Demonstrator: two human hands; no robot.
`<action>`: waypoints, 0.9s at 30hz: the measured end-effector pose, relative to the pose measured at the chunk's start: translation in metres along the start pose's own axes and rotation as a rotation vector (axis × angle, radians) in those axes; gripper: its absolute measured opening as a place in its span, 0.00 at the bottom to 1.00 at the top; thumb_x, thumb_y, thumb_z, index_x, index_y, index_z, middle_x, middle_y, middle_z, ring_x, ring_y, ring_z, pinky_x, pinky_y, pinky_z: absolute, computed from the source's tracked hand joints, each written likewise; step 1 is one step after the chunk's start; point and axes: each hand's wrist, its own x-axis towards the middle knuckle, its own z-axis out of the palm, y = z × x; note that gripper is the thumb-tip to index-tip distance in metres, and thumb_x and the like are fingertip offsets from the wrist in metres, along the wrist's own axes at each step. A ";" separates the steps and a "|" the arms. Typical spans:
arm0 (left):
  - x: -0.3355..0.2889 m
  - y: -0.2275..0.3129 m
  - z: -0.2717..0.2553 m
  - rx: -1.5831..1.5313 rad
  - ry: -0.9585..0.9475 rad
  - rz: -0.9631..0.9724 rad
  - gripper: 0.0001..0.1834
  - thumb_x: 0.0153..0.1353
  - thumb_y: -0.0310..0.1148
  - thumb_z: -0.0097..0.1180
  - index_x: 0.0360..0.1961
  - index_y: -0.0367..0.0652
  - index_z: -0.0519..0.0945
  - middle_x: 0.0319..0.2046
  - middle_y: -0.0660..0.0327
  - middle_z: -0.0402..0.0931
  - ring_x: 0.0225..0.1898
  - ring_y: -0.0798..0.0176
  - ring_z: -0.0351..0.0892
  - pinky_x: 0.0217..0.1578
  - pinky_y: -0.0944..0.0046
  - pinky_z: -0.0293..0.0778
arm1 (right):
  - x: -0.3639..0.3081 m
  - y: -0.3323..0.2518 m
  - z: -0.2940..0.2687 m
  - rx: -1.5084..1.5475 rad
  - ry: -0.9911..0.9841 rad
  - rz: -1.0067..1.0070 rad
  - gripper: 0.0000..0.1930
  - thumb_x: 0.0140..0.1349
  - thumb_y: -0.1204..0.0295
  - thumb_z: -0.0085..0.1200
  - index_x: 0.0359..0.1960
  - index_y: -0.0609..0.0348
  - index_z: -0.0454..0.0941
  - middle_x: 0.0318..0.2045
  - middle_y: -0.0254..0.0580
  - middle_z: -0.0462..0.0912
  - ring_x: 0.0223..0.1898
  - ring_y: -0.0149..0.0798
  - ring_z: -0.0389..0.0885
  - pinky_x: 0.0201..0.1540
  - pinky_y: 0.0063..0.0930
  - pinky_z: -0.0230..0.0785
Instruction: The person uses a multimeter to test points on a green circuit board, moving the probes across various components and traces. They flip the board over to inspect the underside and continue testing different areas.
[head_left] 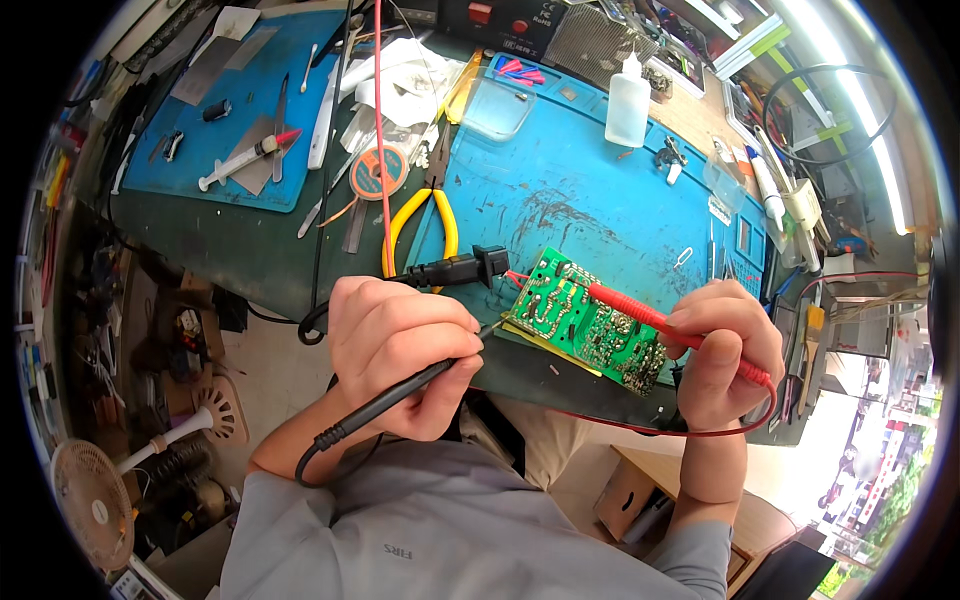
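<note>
My left hand [405, 355] is closed around a black test probe [385, 400], its tip at the left edge of a green circuit board [585, 320]. My right hand [728, 350] grips a red test probe [640, 310] that slants left over the board, its tip near the board's upper part. I cannot tell whether either tip touches a contact. The board lies solder side up near the mat's front edge, with something yellow under its lower edge. A black plug [455, 270] with a cable sits just left of the board, and red wires run between them.
Yellow-handled pliers [450, 225] and a solder wick spool [379, 172] lie left of the board. Farther back are a clear plastic box [497, 108] and a white squeeze bottle [627, 105]. A syringe [245, 160] rests on the left blue mat [170, 185]. A fan [92, 500] stands lower left.
</note>
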 end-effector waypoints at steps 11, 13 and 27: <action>0.001 0.000 -0.003 0.008 -0.055 0.027 0.07 0.56 0.29 0.59 0.35 0.47 0.76 0.32 0.64 0.79 0.31 0.62 0.72 0.38 0.62 0.65 | -0.001 0.000 -0.003 -0.009 -0.035 0.005 0.16 0.70 0.61 0.53 0.30 0.61 0.79 0.23 0.41 0.82 0.22 0.34 0.79 0.25 0.24 0.70; 0.001 0.001 -0.003 0.008 -0.056 0.026 0.06 0.56 0.29 0.59 0.35 0.47 0.76 0.32 0.65 0.80 0.30 0.62 0.72 0.38 0.62 0.65 | -0.001 0.000 -0.003 -0.013 -0.045 0.001 0.15 0.70 0.62 0.53 0.30 0.61 0.79 0.23 0.41 0.82 0.22 0.34 0.80 0.25 0.24 0.70; 0.000 0.001 -0.001 0.011 -0.027 -0.007 0.08 0.55 0.32 0.63 0.37 0.52 0.79 0.34 0.71 0.81 0.31 0.65 0.73 0.38 0.64 0.63 | -0.001 -0.001 0.000 -0.005 -0.034 0.004 0.15 0.69 0.62 0.54 0.29 0.60 0.78 0.23 0.40 0.82 0.22 0.35 0.80 0.25 0.25 0.70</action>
